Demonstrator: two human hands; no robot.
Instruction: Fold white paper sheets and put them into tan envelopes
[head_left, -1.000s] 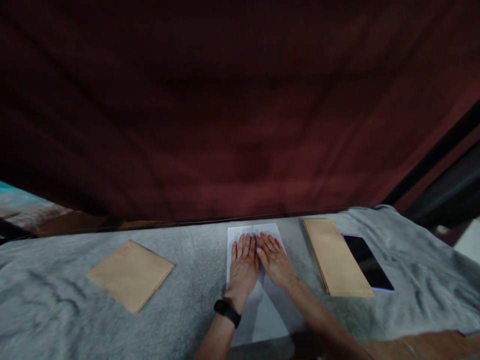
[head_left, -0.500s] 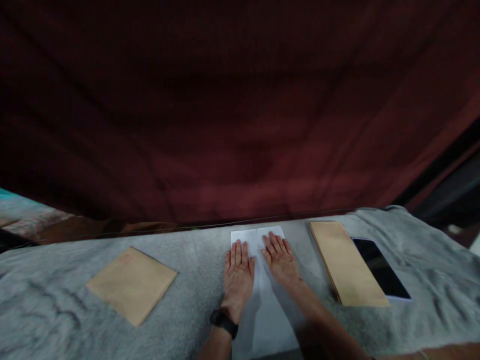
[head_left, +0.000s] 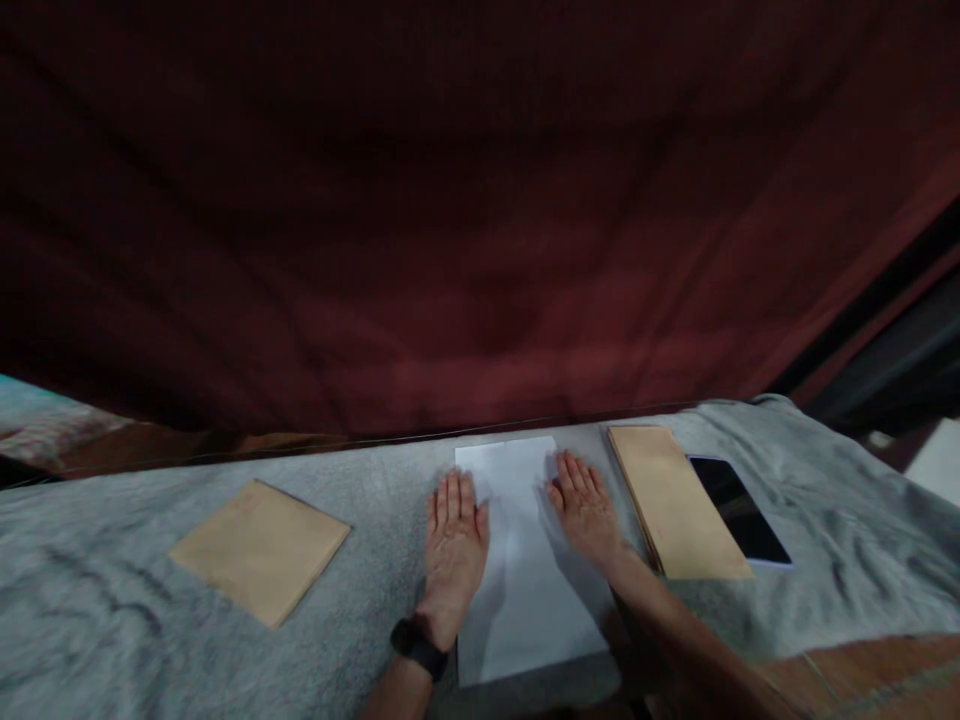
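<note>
A white sheet of paper (head_left: 525, 590) lies lengthwise on the grey cloth, with a faint crease near its top edge. My left hand (head_left: 456, 540) rests flat over the sheet's left edge, fingers stretched forward; a black watch is on that wrist. At the right edge of the paper my right hand (head_left: 586, 508) also lies flat, palm down, its fingers pointing up and left. Neither hand grasps anything. The middle of the sheet shows between them.
A brown envelope (head_left: 262, 553) lies turned at an angle on the left of the grey cloth (head_left: 390, 600). On the right, a stack of brown envelopes (head_left: 679, 510) lies partly beside a dark-screened phone (head_left: 741, 512). A dark red curtain (head_left: 480, 250) hangs behind.
My hands have slid apart, the left one to the left and the right one to the right, from the sheet's middle to its edges. The view has shifted slightly.
</note>
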